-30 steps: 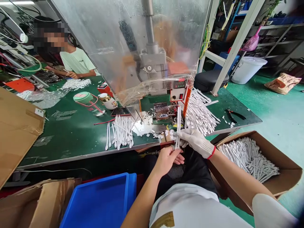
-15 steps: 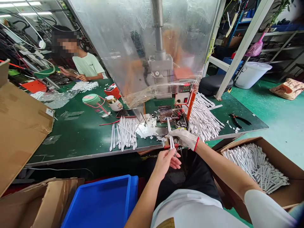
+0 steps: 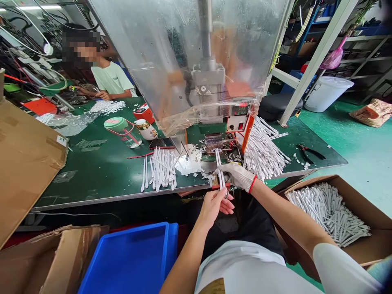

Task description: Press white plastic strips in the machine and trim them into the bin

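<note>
My bare left hand [image 3: 214, 206] pinches the near ends of a pair of narrow white plastic strips [image 3: 219, 169] between thumb and fingers. A white knit glove with a red cuff covers my right hand [image 3: 240, 175], whose fingertips close on the same strips about midway along. The strips' far ends point at the small metal fixture [image 3: 213, 142] under the press head [image 3: 208, 81], seen through a cloudy plastic shield. Whether the tips touch the fixture I cannot tell. White scraps lie around it.
Finished-looking strip piles lie left [image 3: 163, 169] and right [image 3: 265, 151] of the press. Pliers [image 3: 309, 154], a phone [image 3: 161, 143], a cup [image 3: 146, 130] and a bottle [image 3: 122, 131] are on the green bench. Below stand a blue bin [image 3: 128, 261] and a strip-filled carton [image 3: 330, 214]. A co-worker sits back left.
The view has shifted slightly. Both hands keep their hold on the strips, with little visible movement relative to the fixture.
</note>
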Demonstrator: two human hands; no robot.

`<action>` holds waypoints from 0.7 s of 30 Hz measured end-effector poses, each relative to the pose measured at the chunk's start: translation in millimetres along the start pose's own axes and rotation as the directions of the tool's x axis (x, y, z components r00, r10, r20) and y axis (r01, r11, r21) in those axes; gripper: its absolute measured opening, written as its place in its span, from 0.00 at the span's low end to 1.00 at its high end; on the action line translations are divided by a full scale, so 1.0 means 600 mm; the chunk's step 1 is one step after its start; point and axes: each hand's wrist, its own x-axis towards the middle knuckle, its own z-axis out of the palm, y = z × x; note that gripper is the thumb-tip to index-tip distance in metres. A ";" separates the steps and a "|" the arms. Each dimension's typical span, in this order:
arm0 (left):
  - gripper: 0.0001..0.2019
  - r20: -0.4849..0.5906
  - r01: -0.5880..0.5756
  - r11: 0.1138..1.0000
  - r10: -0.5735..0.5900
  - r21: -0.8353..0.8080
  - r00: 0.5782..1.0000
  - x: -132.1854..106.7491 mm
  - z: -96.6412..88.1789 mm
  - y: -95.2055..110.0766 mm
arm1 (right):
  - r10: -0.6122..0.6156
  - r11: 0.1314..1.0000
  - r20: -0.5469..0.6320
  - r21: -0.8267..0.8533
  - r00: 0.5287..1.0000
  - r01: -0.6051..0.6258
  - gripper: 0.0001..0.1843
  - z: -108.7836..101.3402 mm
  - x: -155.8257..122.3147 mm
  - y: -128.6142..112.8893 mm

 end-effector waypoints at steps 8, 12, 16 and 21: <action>0.30 0.003 -0.002 1.000 0.002 0.008 1.000 -0.001 0.002 0.002 | -0.025 1.000 0.024 0.014 0.999 0.025 0.08 0.002 -0.003 0.004; 0.30 0.003 0.004 1.000 -0.004 0.002 1.000 -0.004 0.003 0.003 | -0.033 0.999 0.053 0.024 0.998 0.032 0.06 -0.001 0.002 -0.001; 0.30 0.022 0.021 0.998 -0.020 -0.062 1.000 -0.006 0.007 0.008 | -0.075 0.997 0.011 0.022 0.997 0.075 0.08 0.004 0.020 -0.015; 0.31 0.002 0.041 0.994 -0.041 -0.104 0.999 -0.002 0.016 0.012 | -0.120 0.992 -0.072 -0.038 0.990 0.117 0.11 0.019 0.040 -0.031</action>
